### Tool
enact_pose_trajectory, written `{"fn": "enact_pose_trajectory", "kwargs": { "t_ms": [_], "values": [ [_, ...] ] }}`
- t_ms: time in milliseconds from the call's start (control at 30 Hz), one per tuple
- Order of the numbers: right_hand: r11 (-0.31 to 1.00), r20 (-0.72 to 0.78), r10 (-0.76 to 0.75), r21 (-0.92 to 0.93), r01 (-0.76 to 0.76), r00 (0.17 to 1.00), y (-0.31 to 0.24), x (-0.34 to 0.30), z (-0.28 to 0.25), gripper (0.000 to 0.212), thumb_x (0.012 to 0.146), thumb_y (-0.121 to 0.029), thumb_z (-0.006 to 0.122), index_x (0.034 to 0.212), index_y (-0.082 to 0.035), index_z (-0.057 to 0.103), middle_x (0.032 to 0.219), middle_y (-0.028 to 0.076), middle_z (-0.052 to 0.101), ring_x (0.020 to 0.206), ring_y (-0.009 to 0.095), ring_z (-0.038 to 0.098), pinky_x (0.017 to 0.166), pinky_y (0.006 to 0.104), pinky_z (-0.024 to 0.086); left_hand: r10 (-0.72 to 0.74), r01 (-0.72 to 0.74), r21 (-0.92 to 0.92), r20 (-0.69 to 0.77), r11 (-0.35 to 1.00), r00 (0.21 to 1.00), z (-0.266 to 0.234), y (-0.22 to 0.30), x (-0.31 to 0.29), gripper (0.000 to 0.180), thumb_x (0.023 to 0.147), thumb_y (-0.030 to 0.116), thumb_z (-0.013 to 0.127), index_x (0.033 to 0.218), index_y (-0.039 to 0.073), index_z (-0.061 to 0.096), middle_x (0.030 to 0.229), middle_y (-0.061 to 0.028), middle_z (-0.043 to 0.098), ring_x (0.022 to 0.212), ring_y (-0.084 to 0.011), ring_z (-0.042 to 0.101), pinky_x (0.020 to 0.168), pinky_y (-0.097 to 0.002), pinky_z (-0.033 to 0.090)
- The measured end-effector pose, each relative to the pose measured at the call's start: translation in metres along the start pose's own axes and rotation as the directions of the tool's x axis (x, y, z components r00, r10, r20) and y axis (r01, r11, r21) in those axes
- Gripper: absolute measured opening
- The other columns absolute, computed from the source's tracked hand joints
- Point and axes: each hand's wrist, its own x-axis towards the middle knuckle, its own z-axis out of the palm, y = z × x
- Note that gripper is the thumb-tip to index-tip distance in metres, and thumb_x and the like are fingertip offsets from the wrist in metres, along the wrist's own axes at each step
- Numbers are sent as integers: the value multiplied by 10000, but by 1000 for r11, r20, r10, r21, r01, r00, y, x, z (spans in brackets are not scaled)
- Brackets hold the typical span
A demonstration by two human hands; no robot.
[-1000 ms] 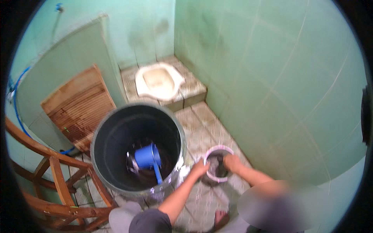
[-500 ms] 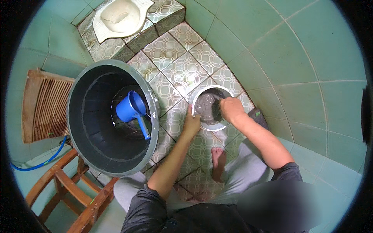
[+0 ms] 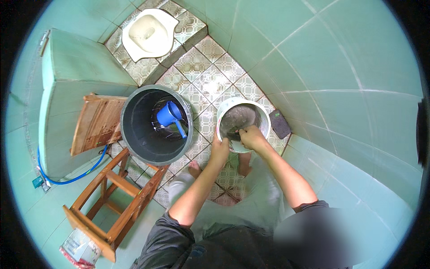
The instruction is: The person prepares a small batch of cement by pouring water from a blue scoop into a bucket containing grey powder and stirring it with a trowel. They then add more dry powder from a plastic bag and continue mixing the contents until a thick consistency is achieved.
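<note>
A white bucket [image 3: 265, 120] with grey, murky contents is in front of me, to the right of the large dark tub. My left hand [image 3: 220, 150] grips its near left rim, thumb on the inner side. My right hand [image 3: 252, 137] reaches over the near right rim with curled fingers. A small dark shape shows at its fingertips inside the bucket, too little to identify. The bucket overlaps one foot and looks raised off the floor. In the dark tub [image 3: 127, 139] lies a blue dipper [image 3: 168, 114] with its handle toward me.
A squat toilet [image 3: 163, 33] is set on a raised tiled step at the far left. A wooden board [image 3: 99, 125], a blue hose [image 3: 67, 182] and a wooden stool [image 3: 123, 184] are on the left. A dark grey block [image 3: 280, 124] lies by the right wall.
My view has drawn back, and the tub looks smaller while the bucket keeps its size, as if lifted. My right hand has moved from the bucket's right side to its near rim.
</note>
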Motion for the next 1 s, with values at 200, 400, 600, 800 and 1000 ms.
{"fn": "enact_pose_trajectory", "kwargs": {
  "t_ms": [200, 400, 600, 800, 1000],
  "values": [
    [62, 339, 177, 933, -354, 924, -45, -108, -36, 104, 950, -83, 392, 1034, -21, 401, 735, 86, 519, 466, 90, 389, 360, 221, 223, 150, -147, 366, 20, 919, 989, 15, 84, -91, 630, 860, 36, 435, 1463, 29, 253, 1271, -163, 532, 1118, -219, 543, 960, -322, 432],
    [194, 140, 167, 966, -171, 976, -50, -220, -77, 112, 948, -138, 462, 947, -29, 487, 706, 66, 524, 478, 85, 414, 355, 230, 251, -104, 75, 245, 108, 967, 989, 35, 172, -169, 623, 857, 6, 393, 1468, 34, 272, 1292, -181, 523, 1142, -250, 536, 1001, -317, 408],
    [982, -503, -109, -188, 15, 857, -53, -331, -93, 210, 820, -126, 560, 910, 27, 673, 898, 261, 674, 852, 371, 684, 752, 462, 540, -260, 183, 302, 237, 935, 936, 38, 212, -229, 419, 912, 117, 415, 1324, 43, 421, 1140, -131, 576, 954, -249, 605, 697, -409, 557],
    [897, -401, -96, -431, -96, 911, -24, -399, -47, 255, 842, -97, 509, 1030, -22, 663, 953, 214, 679, 917, 328, 673, 796, 448, 530, -270, 73, 456, 384, 887, 883, 41, 204, -267, 461, 897, 69, 405, 1357, 41, 392, 1180, -150, 557, 1019, -288, 596, 751, -414, 564],
    [966, -480, 50, -201, -165, 876, 11, -472, -21, 257, 896, -176, 523, 1077, -70, 670, 958, 187, 682, 927, 324, 665, 792, 450, 518, -355, 30, 535, 517, 844, 779, 51, 184, -304, 445, 903, 68, 393, 1347, 36, 389, 1204, -171, 522, 1065, -344, 571, 790, -519, 580]
  ]
}}
